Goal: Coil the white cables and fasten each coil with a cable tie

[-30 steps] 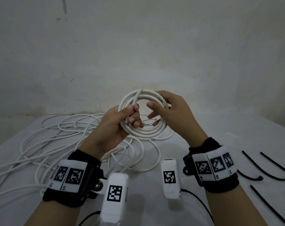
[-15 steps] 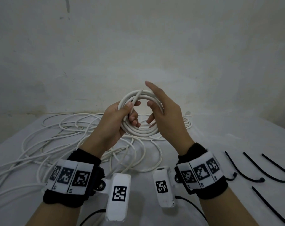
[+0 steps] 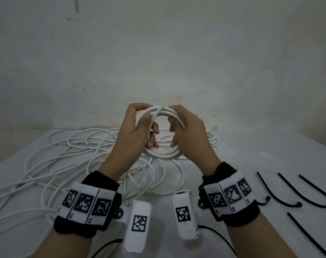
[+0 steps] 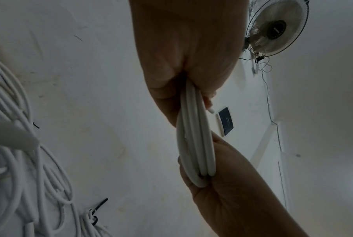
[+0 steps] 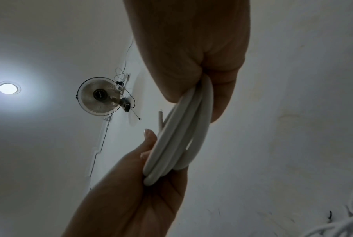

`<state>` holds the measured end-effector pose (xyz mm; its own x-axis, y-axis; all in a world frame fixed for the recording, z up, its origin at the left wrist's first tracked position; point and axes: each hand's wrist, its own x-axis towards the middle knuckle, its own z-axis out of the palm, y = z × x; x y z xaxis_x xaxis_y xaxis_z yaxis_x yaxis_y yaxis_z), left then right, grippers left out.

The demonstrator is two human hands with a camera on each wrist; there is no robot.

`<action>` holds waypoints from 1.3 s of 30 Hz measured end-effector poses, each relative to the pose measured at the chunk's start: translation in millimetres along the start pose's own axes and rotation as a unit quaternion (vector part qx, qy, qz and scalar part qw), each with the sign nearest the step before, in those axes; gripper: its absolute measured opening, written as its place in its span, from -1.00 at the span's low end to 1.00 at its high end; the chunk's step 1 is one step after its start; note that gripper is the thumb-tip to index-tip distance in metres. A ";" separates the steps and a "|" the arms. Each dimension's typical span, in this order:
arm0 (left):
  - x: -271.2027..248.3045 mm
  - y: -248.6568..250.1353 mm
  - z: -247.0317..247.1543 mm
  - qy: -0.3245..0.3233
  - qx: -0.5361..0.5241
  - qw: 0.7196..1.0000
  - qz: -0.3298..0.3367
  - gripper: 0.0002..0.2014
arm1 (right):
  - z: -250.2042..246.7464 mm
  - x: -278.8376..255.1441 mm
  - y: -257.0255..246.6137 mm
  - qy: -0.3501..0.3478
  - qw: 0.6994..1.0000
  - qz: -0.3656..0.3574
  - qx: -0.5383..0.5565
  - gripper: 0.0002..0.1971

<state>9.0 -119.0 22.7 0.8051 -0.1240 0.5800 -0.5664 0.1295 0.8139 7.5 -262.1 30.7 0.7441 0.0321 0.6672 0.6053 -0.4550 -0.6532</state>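
A coil of white cable [image 3: 163,152] [image 4: 193,147] [image 5: 179,144] is held upright in the air above the table, between both hands. My left hand [image 3: 139,127] grips its left side, thumb across the strands. My right hand [image 3: 186,131] grips its right side, fingers curled through the ring. A loose cable end [image 3: 159,111] sticks up at the top of the coil. Several black cable ties [image 3: 289,190] lie on the table at the right. Loose white cables [image 3: 65,164] sprawl over the table's left half.
The white table [image 3: 251,155] stands against a pale wall. A tied coil with a black tie [image 4: 94,216] lies among the cables in the left wrist view. A wall fan [image 5: 99,99] and a ceiling lamp [image 5: 9,88] show above.
My right hand, open with straight fingers half a second ago, has closed round the coil's right side. The left hand has kept its grip on the coil.
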 end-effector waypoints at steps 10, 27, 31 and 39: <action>-4.3 -11.3 16.2 0.019 -0.110 0.994 0.018 -0.67 | -1.6 -0.9 0.6 0.063 0.998 0.024 0.015 -0.76; -26.8 -18.0 59.8 -0.015 -0.180 0.975 -0.134 -0.73 | -41.1 -48.0 10.9 0.085 0.989 0.084 -0.081 -0.79; -37.9 -25.1 76.8 -0.036 -0.199 0.958 -0.203 -0.72 | -75.1 -80.3 7.1 -0.045 0.979 0.177 -0.090 -0.81; -53.7 -25.3 92.1 -0.124 -0.202 0.934 -0.269 -0.69 | -202.2 -149.1 25.6 -0.118 0.897 0.284 -0.316 -0.75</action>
<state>-36.1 -206.3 -26.0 0.8602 -0.4952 0.1213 0.0613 0.3366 0.9397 -145.1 -458.5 -13.1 0.9661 -0.2116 0.1477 -0.1168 -0.8691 -0.4807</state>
